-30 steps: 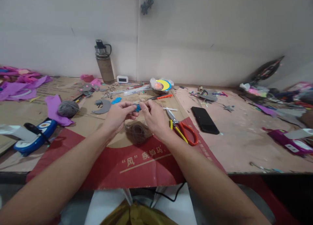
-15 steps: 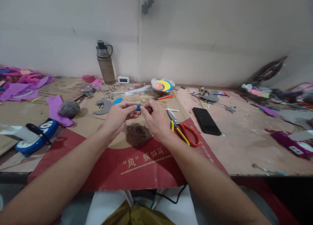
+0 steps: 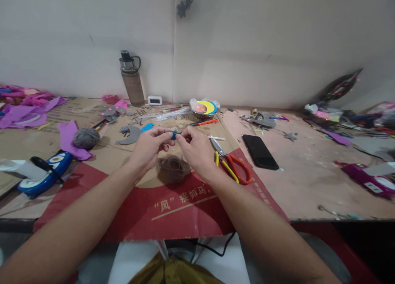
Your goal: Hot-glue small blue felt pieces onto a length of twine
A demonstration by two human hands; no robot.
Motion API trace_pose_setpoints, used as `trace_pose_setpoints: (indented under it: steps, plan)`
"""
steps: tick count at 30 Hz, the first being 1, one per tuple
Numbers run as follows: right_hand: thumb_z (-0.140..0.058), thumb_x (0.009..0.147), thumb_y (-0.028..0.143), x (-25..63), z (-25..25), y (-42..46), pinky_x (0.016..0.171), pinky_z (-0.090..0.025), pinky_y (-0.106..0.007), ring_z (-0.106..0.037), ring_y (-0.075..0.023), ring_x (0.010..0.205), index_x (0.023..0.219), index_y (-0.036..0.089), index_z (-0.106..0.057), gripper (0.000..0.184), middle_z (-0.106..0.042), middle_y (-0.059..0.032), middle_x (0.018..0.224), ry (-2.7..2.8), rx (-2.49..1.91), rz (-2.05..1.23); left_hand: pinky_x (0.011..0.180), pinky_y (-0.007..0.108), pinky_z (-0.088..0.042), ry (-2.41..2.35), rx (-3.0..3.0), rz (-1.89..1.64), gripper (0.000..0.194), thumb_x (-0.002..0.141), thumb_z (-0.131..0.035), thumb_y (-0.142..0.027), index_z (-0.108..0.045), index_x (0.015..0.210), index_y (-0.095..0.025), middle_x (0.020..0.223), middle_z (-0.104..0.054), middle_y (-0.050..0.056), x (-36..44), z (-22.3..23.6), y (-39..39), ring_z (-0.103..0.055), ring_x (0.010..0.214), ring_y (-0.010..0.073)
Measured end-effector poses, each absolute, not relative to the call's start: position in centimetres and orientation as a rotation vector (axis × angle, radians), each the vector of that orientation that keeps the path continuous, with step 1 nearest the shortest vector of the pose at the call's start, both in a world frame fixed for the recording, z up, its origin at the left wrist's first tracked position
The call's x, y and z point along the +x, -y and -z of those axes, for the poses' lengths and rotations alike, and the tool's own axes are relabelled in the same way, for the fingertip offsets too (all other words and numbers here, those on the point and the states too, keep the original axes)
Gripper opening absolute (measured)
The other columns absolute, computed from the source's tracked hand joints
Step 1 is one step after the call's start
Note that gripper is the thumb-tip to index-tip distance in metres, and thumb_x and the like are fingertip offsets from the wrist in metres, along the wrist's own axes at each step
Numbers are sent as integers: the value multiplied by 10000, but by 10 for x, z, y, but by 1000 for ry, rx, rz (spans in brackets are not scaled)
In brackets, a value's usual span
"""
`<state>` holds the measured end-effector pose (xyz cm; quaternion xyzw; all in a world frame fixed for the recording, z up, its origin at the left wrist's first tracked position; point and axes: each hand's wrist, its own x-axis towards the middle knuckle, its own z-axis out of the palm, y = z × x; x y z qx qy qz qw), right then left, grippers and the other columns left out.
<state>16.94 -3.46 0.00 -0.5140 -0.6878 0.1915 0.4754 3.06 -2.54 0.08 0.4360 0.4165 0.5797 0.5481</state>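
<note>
Over the cardboard, my left hand (image 3: 151, 146) pinches a small blue piece (image 3: 173, 135), perhaps felt, between thumb and fingertips. My right hand (image 3: 197, 149) is closed in a pinch right at that piece's right end; what its fingers grip there is too small to make out. Just below both hands lies a loose coil of grey-brown yarn (image 3: 173, 168). Scissors (image 3: 228, 162) with one red and one yellow handle rest beside my right wrist. Left of my left hand are a grey felt crescent (image 3: 131, 136) and a blue felt scrap (image 3: 147, 127).
A grey yarn ball (image 3: 86, 138) sits on a purple strip at the left, near a blue-and-white device (image 3: 46, 175). A bottle (image 3: 132, 84) and a small bowl (image 3: 203, 111) stand toward the wall. A black phone (image 3: 260, 151) lies at the right.
Both hands stay almost in place at the blue piece, with only a slight shift of the fingers. The whole view has moved a little.
</note>
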Motion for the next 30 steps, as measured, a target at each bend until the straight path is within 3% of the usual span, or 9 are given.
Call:
trace_pose_setpoints:
  steps: [7,10,14,17,20,23,25,27,30]
  plan:
    - [-520,874,301,163,12,33,618,-348,-248,-468,-119,611,672,202,-509,225,-529,34,635,1757,-1130,-620,295,132,-201,-1021,994,-1370,136,696,-697,-165,-578,758,-148,555,-569,-43,26,-1,24,-516,373,51]
    - [-460,903,267,161,18,33,639,-354,-249,-489,-127,652,697,200,-521,225,-564,16,682,1843,-1100,-609,337,126,-334,-997,916,-1361,110,728,-654,-129,-562,784,-149,614,-624,-11,24,-1,22,-604,446,84]
    - [-436,913,227,168,17,28,670,-361,-250,-529,-133,706,719,185,-572,240,-627,-18,745,2053,-1068,-533,528,218,-545,-956,863,-1386,68,761,-609,-100,-556,773,-141,653,-654,16,19,-2,18,-672,545,131]
    - [-438,933,330,185,9,20,662,-371,-263,-549,-148,694,675,181,-593,336,-648,-42,721,2173,-1138,-461,596,247,-571,-946,874,-1458,64,764,-619,-109,-563,764,-140,687,-663,29,14,-3,15,-696,604,149]
    - [-371,963,407,204,6,11,683,-410,-295,-608,-189,735,800,175,-646,396,-690,-99,800,2005,-1455,-281,624,261,-576,-945,884,-1519,84,755,-641,-121,-565,783,-141,723,-673,38,10,-4,13,-708,642,163]
    - [-524,894,409,213,15,5,745,-457,-380,-658,-290,826,849,108,-668,336,-694,-232,876,1971,-1889,-171,627,271,-576,-949,907,-1564,108,746,-653,-127,-558,796,-143,715,-667,33,10,-6,13,-708,643,169]
    - [-613,834,364,213,25,2,780,-479,-418,-665,-332,896,912,83,-666,296,-680,-281,959,2021,-1913,-166,624,271,-576,-953,927,-1587,125,737,-661,-131,-556,803,-147,709,-661,23,11,-6,14,-706,637,166]
    - [-630,798,264,212,36,-2,808,-488,-424,-662,-329,931,929,87,-658,222,-676,-278,980,2015,-1840,-146,621,269,-576,-958,943,-1591,133,732,-666,-134,-557,806,-148,704,-657,16,12,-6,14,-705,633,164]
    - [-592,719,129,217,47,-13,740,-502,-381,-669,-274,802,824,137,-655,122,-699,-181,812,1891,-1800,-340,617,257,-575,-955,946,-1562,114,742,-656,-135,-562,806,-143,692,-657,17,12,-4,12,-708,638,164]
